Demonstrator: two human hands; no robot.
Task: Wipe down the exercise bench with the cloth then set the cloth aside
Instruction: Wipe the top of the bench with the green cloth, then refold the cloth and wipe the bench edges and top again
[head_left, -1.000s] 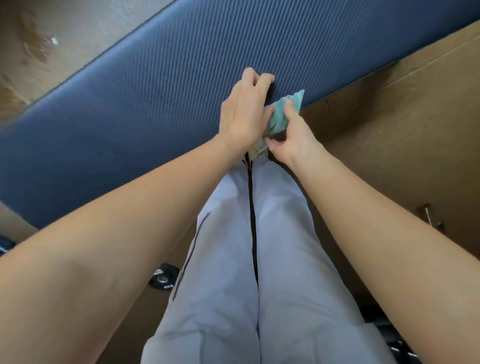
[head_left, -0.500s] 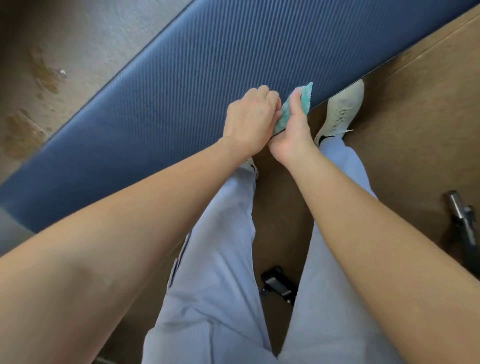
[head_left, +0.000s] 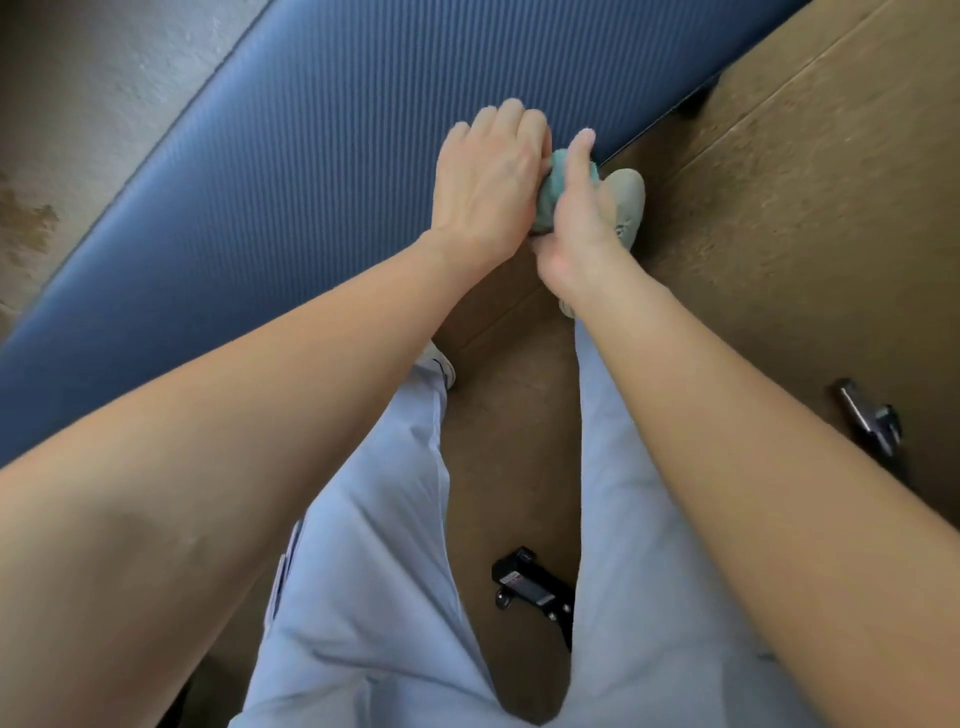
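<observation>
I see both hands meeting at the near edge of the bench (head_left: 322, 171), with the cloth (head_left: 551, 200) bunched between them. My left hand (head_left: 485, 179) is curled over, knuckles up, fingers folded down against the blue pad and pressing into the cloth's left side. My right hand (head_left: 576, 218) is turned on edge, its thumb stretched up along the cloth and its palm closed against the right side of it, so the teal wad is squeezed between the two; only a narrow strip of it shows. The cloth sits right at the pad's edge; I cannot tell whether it touches the pad. The ribbed bench runs diagonally from lower left to upper right. Below the hands a pale shoe (head_left: 626, 200) stands on the brown floor (head_left: 779, 208), just beside the bench edge and partly behind my right hand. Light trousers (head_left: 374, 545) fill the lower middle, a small black device (head_left: 527, 584) lies on the floor between the legs, and a dark metal part (head_left: 867, 415) sits at far right.
</observation>
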